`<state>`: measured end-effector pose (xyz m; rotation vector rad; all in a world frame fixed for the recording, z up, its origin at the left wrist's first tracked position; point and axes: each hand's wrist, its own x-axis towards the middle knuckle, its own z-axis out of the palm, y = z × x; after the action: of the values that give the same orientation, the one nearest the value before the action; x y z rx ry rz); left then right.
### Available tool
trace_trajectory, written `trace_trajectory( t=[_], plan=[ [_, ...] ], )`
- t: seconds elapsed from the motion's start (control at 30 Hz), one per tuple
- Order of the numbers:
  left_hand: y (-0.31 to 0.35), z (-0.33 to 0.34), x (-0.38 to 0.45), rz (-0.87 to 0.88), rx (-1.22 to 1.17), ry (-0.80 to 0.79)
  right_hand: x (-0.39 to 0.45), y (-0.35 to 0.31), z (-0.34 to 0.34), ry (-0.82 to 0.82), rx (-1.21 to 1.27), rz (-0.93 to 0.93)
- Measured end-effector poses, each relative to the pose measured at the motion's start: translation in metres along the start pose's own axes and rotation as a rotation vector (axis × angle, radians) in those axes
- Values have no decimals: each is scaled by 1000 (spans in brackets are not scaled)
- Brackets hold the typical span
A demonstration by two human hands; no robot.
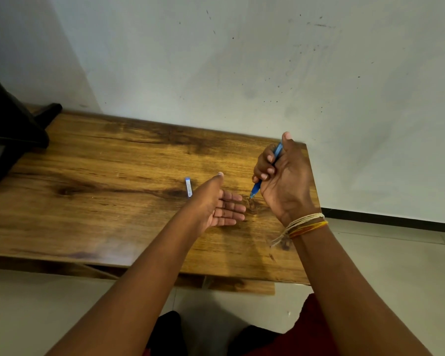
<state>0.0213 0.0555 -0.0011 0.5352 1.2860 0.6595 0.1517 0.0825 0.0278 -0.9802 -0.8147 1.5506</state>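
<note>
Near the right edge of the brown wooden table (113,176), the right hand (284,181) curls its fingers around a blue plastic pen (257,187), tip down. The left hand (217,206) spreads flat-fingered beside a small blue-and-white labelled tube (188,186); its print is unreadable.

A plain indoor room, sparsely furnished.
I face a wooden table (113,176) set against a scuffed white wall (242,60), with pale floor tiles (396,253) below.
</note>
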Motion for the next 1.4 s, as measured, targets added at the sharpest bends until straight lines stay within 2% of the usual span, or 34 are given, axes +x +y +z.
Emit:
trace_trajectory(
  t=[1.1,1.4],
  plan=[
    [-1,0,0,-11,1,2,1,-1,-2,-41,140,-6],
    [-1,-4,0,-57,-98,-69,9,1,-15,-25,433,83]
  ],
)
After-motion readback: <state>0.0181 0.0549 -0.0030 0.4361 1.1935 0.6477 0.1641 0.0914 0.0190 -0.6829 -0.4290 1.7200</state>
